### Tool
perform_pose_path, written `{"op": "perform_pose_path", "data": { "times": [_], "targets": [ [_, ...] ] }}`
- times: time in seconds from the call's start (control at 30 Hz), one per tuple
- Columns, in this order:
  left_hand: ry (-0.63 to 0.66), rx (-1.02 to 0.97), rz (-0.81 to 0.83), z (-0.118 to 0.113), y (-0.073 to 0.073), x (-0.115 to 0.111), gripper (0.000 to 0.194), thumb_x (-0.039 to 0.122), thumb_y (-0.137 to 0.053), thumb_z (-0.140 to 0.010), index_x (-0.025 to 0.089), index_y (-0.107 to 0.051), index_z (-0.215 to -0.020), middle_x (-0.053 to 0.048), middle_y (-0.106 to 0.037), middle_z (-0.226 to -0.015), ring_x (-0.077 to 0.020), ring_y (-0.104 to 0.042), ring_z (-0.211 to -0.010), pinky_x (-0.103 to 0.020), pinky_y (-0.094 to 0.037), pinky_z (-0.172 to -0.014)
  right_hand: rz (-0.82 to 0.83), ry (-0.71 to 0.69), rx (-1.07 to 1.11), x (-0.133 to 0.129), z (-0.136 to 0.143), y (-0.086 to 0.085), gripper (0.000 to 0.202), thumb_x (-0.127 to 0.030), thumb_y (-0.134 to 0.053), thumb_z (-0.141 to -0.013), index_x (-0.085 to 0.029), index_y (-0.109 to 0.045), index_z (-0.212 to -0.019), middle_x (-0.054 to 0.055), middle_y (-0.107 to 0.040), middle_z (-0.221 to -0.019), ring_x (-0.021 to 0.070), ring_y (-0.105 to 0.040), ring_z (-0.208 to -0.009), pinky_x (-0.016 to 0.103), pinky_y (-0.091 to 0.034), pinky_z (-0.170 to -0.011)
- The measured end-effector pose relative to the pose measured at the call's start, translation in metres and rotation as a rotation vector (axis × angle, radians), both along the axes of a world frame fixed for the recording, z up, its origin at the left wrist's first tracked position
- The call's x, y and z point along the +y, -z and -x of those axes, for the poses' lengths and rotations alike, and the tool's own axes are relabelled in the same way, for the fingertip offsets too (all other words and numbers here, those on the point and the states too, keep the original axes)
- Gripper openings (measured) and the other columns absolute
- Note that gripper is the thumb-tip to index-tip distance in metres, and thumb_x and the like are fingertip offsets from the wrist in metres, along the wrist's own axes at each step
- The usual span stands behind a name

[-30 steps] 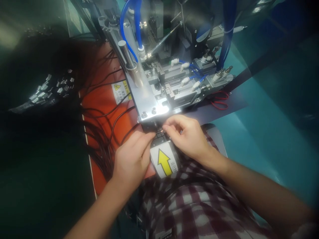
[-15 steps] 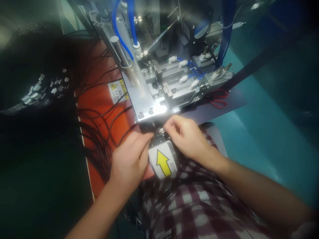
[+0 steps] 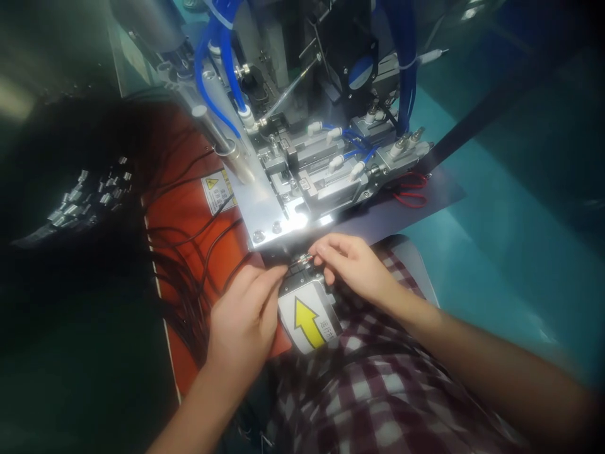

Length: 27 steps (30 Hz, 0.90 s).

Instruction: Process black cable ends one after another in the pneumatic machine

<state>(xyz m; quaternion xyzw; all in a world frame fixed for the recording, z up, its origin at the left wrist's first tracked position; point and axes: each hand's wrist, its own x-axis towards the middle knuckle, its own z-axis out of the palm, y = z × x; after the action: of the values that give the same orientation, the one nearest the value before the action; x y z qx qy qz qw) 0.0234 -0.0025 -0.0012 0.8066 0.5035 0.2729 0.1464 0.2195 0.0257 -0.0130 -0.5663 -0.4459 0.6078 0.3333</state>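
At the front of a machine with a bright metal plate (image 3: 265, 217), both hands work close together. My left hand (image 3: 246, 309) is closed in a pinch, its fingertips at the left of a small slotted fixture (image 3: 297, 277); what it grips is hidden. My right hand (image 3: 352, 265) pinches thin coloured wires (image 3: 309, 257), with red and green bits visible, at the fixture's right side. A small shiny metal piece (image 3: 303, 259) sits between the two hands. Just below is a white label (image 3: 307, 321) with a yellow arrow pointing toward the machine.
Black cables (image 3: 184, 302) run over the orange base (image 3: 189, 221) at left. Small shiny metal pieces (image 3: 70, 205) lie in a dark area farther left. Blue air tubes (image 3: 229, 63) and pneumatic cylinders (image 3: 326, 183) stand ahead. Red-handled scissors (image 3: 411, 192) rest at right.
The view has shifted, so the machine sits a little lower and further left. My right hand's lower fingers have loosened slightly, and coloured wire now shows at its fingertips. My left hand keeps its pinch.
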Motion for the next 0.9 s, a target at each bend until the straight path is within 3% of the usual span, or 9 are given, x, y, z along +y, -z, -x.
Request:
{"op": "perform_pose_path", "data": {
  "times": [0.17, 0.3, 0.5, 0.77, 0.9],
  "targets": [
    [-0.002, 0.029, -0.025, -0.001, -0.001, 0.001, 0.023, 0.008, -0.055, -0.088, 0.018, -0.065, -0.105, -0.002, -0.061, -0.087, -0.0107, -0.059, -0.078, -0.021, -0.048, -0.069, 0.040, 0.028, 0.033, 0.000, 0.007, -0.009, 0.014, -0.027, -0.062, -0.084, -0.015, -0.062, -0.076, -0.005, -0.056, -0.054, 0.0106, -0.056, -0.052, 0.023, -0.043, -0.057],
    [-0.013, 0.021, -0.041, -0.001, -0.003, 0.001, 0.023, 0.007, -0.055, -0.088, 0.018, -0.065, -0.105, -0.001, -0.062, -0.088, -0.0110, -0.060, -0.080, -0.022, -0.048, -0.072, 0.069, -0.054, 0.031, 0.003, 0.008, -0.011, 0.022, -0.024, -0.054, -0.088, -0.016, -0.055, -0.068, -0.005, -0.054, -0.052, 0.0101, -0.054, -0.051, 0.023, -0.043, -0.058],
    [0.018, -0.007, -0.026, 0.002, -0.002, 0.002, 0.025, 0.004, -0.054, -0.087, 0.020, -0.064, -0.104, -0.001, -0.064, -0.091, -0.0117, -0.062, -0.083, -0.023, -0.049, -0.075, 0.025, -0.142, -0.144, 0.006, 0.006, -0.012, 0.022, -0.025, -0.048, -0.090, -0.019, -0.052, -0.070, -0.003, -0.061, -0.056, 0.0118, -0.054, -0.055, 0.024, -0.042, -0.060],
    [0.034, -0.009, -0.016, 0.004, -0.004, 0.001, 0.028, 0.003, -0.053, -0.087, 0.020, -0.064, -0.106, -0.002, -0.063, -0.094, -0.0117, -0.061, -0.085, -0.022, -0.048, -0.076, -0.051, -0.172, -0.261, 0.006, 0.004, -0.015, 0.021, -0.024, -0.047, -0.090, -0.019, -0.053, -0.071, -0.001, -0.066, -0.060, 0.0132, -0.061, -0.059, 0.024, -0.042, -0.060],
    [0.014, 0.081, -0.032, 0.006, -0.001, -0.001, 0.031, 0.003, -0.052, -0.087, 0.021, -0.063, -0.109, -0.002, -0.059, -0.092, -0.0119, -0.059, -0.082, -0.021, -0.047, -0.070, -0.018, -0.165, -0.256, 0.006, 0.005, -0.016, 0.021, -0.024, -0.047, -0.091, -0.019, -0.053, -0.071, 0.000, -0.067, -0.062, 0.0136, -0.062, -0.061, 0.024, -0.043, -0.060]
  ]
}}
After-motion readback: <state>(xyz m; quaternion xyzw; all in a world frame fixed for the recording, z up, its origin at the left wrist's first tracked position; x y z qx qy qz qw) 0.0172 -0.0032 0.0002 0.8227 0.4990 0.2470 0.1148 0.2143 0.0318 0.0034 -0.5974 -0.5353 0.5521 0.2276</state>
